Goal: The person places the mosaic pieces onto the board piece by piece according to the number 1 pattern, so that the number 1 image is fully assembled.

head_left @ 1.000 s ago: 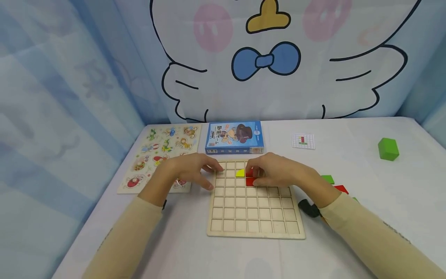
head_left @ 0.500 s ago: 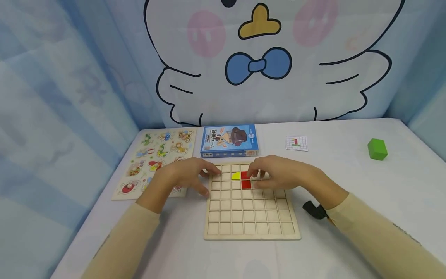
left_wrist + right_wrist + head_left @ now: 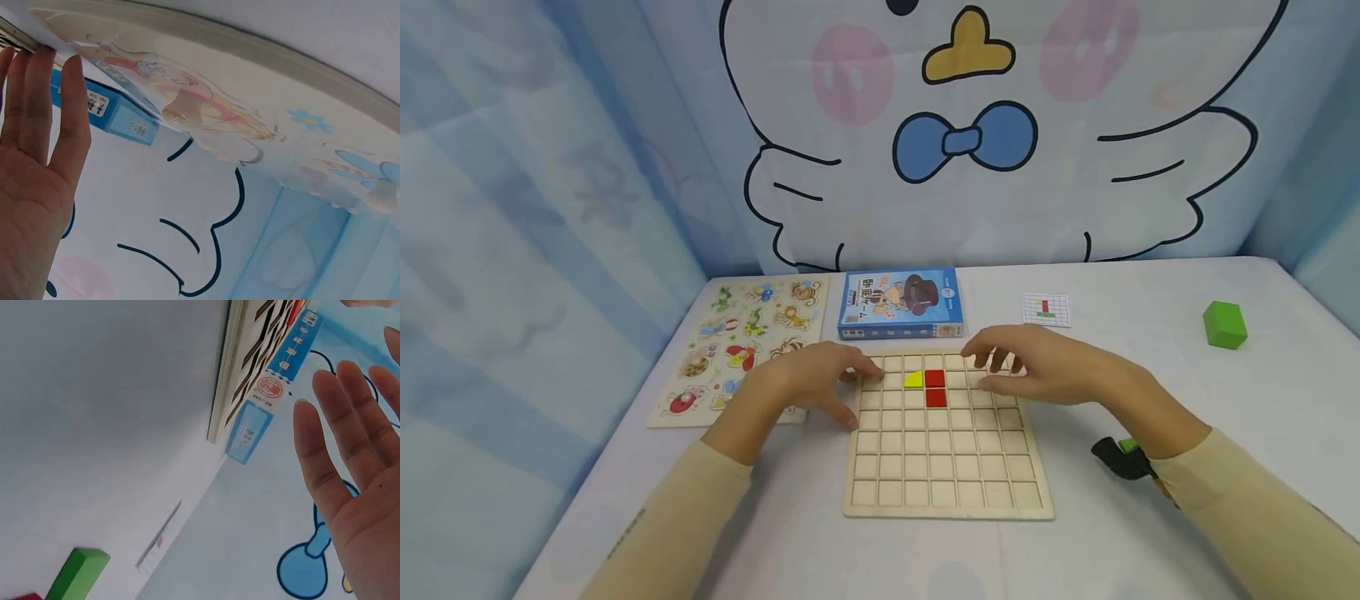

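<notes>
A wooden grid board [image 3: 940,467] lies mid-table in the head view. In its upper rows sit a yellow piece with a slanted side [image 3: 913,380] and two red squares, the upper red square [image 3: 935,378] directly above the lower red square [image 3: 936,398]. My left hand [image 3: 820,379] rests at the board's upper left edge with fingers loosely spread. Over the board's upper right part is my right hand [image 3: 1037,362], holding nothing, its fingers relaxed. The right wrist view shows the right palm [image 3: 375,506] with fingers extended.
Behind the board lies a blue box [image 3: 901,304], with a picture puzzle board [image 3: 707,342] to its left. A small grid card [image 3: 1047,309] is at the back right, left of a green block [image 3: 1225,325]. A green piece [image 3: 1128,445] shows beside my right wrist.
My right hand has let go of the red square and moved right, away from both red squares. The left hand stays at the board's edge; the head view has shifted slightly.
</notes>
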Demonstrator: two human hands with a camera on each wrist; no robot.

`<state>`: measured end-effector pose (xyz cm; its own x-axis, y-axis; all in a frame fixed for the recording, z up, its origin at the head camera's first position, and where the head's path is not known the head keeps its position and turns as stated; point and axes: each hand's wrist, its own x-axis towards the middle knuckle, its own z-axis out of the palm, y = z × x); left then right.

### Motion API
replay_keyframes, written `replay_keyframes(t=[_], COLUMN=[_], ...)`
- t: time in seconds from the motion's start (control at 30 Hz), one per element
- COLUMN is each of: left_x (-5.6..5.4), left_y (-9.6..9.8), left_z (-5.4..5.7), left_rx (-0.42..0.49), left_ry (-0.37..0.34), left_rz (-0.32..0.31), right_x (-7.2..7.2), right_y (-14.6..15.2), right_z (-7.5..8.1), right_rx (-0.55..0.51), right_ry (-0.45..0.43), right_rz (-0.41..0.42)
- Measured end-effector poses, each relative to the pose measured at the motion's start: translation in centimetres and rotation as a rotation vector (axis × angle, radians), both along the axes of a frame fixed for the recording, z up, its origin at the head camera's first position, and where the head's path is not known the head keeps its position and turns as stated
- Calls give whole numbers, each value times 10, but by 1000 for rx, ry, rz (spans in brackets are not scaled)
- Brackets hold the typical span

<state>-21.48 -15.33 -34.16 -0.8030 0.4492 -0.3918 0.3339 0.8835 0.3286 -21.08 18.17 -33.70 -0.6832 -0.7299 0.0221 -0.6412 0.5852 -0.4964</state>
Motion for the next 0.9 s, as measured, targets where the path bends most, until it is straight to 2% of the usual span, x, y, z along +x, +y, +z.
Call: replay_keyframes(t=[0.3, 0.43, 0.67, 0.9], left_x=[-2, -2, 0, 0], left_y=[0, 1, 3, 1], left_z=[-5, -4, -3, -3], left_rx=[-34, -50, -48, -43], left_ry=[45, 50, 48, 46], left_rz=[-40, -44, -30, -25], right_x=[4, 6, 9, 14], right_y=[24, 40, 69, 90], right_z=[6, 8, 3, -5], right_rx=[64, 74, 54, 39], right_ry=[61, 59, 66, 37], right_rz=[-109, -143, -170, -220])
